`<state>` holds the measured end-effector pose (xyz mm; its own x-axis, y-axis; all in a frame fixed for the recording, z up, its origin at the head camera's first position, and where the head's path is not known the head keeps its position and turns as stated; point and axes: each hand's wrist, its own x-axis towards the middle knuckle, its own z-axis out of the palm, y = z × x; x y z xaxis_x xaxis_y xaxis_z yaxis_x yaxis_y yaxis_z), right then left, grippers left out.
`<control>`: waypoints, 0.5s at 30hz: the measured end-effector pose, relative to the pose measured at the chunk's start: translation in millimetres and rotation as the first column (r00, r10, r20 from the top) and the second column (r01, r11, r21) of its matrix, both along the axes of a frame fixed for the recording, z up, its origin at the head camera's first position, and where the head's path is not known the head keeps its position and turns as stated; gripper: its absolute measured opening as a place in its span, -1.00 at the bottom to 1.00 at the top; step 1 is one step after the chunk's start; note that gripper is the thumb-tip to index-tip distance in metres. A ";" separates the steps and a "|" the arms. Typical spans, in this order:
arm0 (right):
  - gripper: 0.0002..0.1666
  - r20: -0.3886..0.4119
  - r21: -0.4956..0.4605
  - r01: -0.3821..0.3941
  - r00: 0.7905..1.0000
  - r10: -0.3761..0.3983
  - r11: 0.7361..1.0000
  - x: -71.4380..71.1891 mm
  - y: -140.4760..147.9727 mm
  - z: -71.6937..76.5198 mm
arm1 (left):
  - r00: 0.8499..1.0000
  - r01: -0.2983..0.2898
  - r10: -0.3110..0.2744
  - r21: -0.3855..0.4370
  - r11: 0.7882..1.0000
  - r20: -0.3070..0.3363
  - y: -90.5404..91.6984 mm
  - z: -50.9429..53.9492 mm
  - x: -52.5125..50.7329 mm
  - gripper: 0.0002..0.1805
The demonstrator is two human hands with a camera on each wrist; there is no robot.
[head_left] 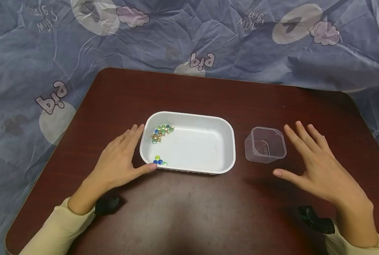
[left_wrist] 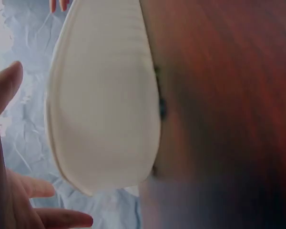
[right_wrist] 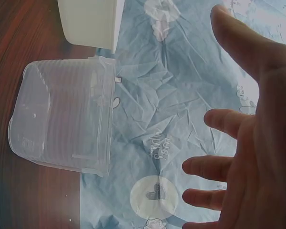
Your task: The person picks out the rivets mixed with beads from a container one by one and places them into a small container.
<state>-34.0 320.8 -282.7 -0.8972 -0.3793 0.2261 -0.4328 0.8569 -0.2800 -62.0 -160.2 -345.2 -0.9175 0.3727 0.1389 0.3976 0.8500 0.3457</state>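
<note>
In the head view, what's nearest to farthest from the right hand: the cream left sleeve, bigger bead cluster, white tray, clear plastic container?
1. Clear plastic container, left of the right hand.
2. White tray, left of the container.
3. Bigger bead cluster, at the tray's left end.
4. Cream left sleeve, lower left of the picture.

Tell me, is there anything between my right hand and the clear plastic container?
Nothing visible stands between your right hand and the clear plastic container: in the right wrist view, only background cloth shows in the gap. The white tray sits on the container's other side.
</note>
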 end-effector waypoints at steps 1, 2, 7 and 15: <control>0.34 -0.003 -0.003 -0.005 1.000 0.004 1.000 -0.8 0.0 -0.1 | 1.000 0.007 -0.007 0.011 1.000 0.006 0.2 -2.1 -0.1 0.23; 0.33 -0.009 -0.006 -0.010 1.000 0.010 1.000 -1.6 0.0 -0.2 | 1.000 0.015 -0.016 0.022 1.000 0.007 0.4 -4.4 0.0 0.25; 0.28 -0.043 -0.028 -0.035 0.998 0.034 0.999 -6.4 -0.7 -0.1 | 0.999 0.042 -0.042 0.058 0.997 -0.005 1.4 -12.1 0.2 0.28; 0.14 -0.096 -0.034 -0.022 0.995 0.019 0.999 -12.3 -2.8 -0.4 | 0.999 0.049 -0.049 0.067 0.997 -0.004 2.3 -14.0 -1.5 0.22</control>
